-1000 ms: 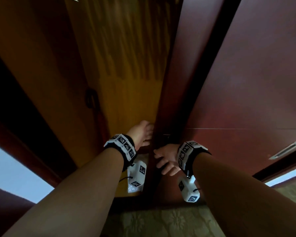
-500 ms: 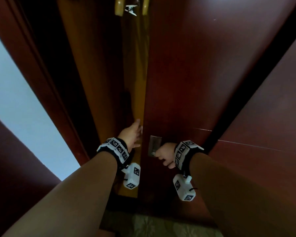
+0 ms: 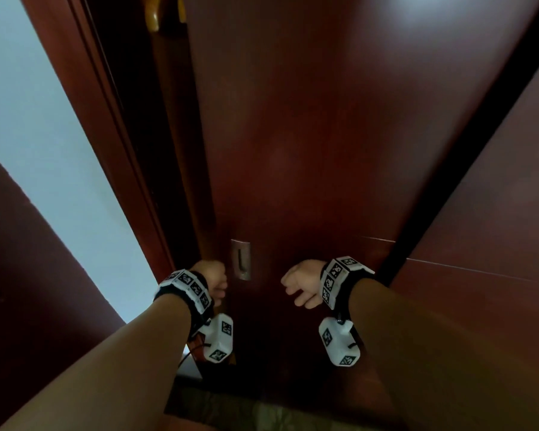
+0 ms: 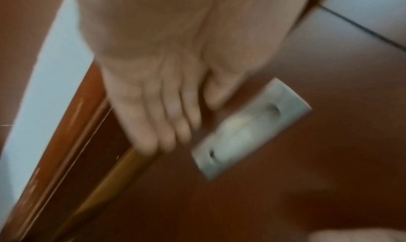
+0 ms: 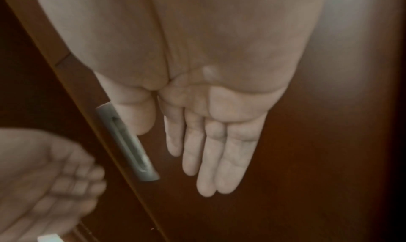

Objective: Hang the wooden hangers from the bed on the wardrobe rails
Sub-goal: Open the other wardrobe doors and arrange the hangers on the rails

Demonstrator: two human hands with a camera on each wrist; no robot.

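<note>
A dark red sliding wardrobe door stands almost closed, leaving a narrow gap at its left edge. Through the gap's top show the tan ends of wooden hangers. My left hand holds the door's left edge just left of the metal recessed handle. In the left wrist view, the left hand's fingers lie over the edge, thumb on the door face beside the handle. My right hand hangs free right of the handle, holding nothing. Its fingers are straight, clear of the handle.
The wardrobe frame and a pale wall lie to the left. A second dark door panel overlaps on the right. Patterned carpet shows at the bottom.
The door has slid left and the gap onto the wardrobe's inside has shrunk to a slit. My right hand has come off the handle and moved right. My left hand stayed at the door's edge.
</note>
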